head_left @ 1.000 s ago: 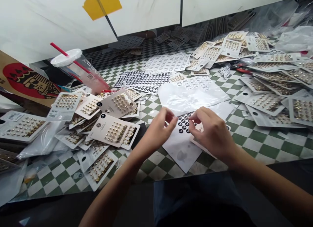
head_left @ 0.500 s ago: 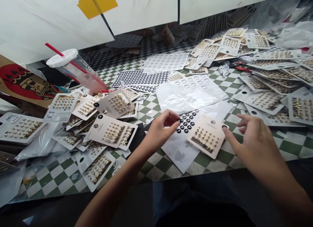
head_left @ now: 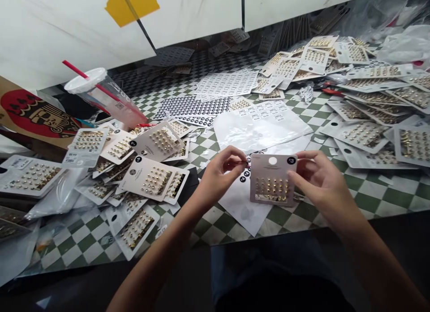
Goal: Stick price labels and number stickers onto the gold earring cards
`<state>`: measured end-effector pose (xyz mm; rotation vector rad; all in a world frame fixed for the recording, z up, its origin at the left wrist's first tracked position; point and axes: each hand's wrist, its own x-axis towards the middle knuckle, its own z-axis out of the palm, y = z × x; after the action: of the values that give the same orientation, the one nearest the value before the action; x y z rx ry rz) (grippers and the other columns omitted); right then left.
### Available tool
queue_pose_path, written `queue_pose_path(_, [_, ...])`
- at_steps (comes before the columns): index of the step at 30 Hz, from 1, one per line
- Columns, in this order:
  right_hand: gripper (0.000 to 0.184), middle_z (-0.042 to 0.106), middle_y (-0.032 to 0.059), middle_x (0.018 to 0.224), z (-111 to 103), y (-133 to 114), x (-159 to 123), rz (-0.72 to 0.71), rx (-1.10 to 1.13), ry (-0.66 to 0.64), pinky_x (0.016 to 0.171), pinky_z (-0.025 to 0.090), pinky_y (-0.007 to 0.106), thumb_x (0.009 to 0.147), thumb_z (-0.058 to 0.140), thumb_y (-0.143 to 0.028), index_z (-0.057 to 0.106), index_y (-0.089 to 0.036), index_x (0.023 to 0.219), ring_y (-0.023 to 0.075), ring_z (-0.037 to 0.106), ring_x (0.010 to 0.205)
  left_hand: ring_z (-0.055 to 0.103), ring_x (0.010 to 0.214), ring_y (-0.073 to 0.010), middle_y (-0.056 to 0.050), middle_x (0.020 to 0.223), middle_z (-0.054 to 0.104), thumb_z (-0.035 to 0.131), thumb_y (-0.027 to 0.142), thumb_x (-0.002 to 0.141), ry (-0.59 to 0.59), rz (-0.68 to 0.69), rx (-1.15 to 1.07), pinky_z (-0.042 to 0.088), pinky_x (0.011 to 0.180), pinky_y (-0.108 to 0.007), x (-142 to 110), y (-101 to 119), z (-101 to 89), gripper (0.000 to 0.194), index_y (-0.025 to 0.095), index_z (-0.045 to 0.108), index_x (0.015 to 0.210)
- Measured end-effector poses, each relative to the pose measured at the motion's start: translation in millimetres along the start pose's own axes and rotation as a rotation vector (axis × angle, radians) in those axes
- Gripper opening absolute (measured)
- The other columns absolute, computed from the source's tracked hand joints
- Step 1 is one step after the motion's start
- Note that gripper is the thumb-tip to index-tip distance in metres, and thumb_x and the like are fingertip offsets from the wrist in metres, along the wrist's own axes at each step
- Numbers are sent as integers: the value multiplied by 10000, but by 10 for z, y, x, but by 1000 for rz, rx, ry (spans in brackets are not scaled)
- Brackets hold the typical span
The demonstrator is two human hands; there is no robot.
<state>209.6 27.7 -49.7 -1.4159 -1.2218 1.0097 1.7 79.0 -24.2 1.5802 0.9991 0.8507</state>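
At the left end of the surface, I'm seeing a brown paper bag and a lidded cup standing behind the left pile, where cards of gold-coloured studs are overlapping toward the near edge. Next along, the left hand is hovering a little back from the middle of that edge, its thumb and forefinger pressing together on a small dark piece (probably a sticker, though I'm not getting enough detail to swear to it). Just beside those fingers, the sticker sheet is showing black rounds that I'm reading as 4s.

The stud card is partly covering that sheet, and it is what has just changed: half a second ago it was lying flat; now the right hand is gripping its right side and standing it nearly upright, back from the middle of the near edge. To me that means both hands are now occupied, and the card's round mark, apparently a 3, is facing me squarely from its top right corner. Farther right, the right pile is lying in loose layers along the surface's right end.
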Motion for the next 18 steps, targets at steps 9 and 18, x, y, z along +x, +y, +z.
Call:
queue_pose_path(9, [110, 627, 8, 818, 90, -63, 86, -30, 189, -93, 645, 508, 255, 800, 649, -272, 609, -248, 901, 149, 600, 760, 622, 930, -137, -52, 941, 642, 569, 163, 843, -18, 135, 76, 512, 865, -281, -22, 171, 73, 26, 148, 552, 829])
queue_pose_path(18, [156, 616, -2, 804, 116, -13, 73, -193, 199, -111, 668, 502, 248, 833, 608, -205, 592, -236, 985, 128, 593, 726, 597, 698, -110, 14, 751, 618, 542, 114, 843, -123, 205, 622, 458, 624, -223, 150, 501, 287, 147, 195, 546, 966])
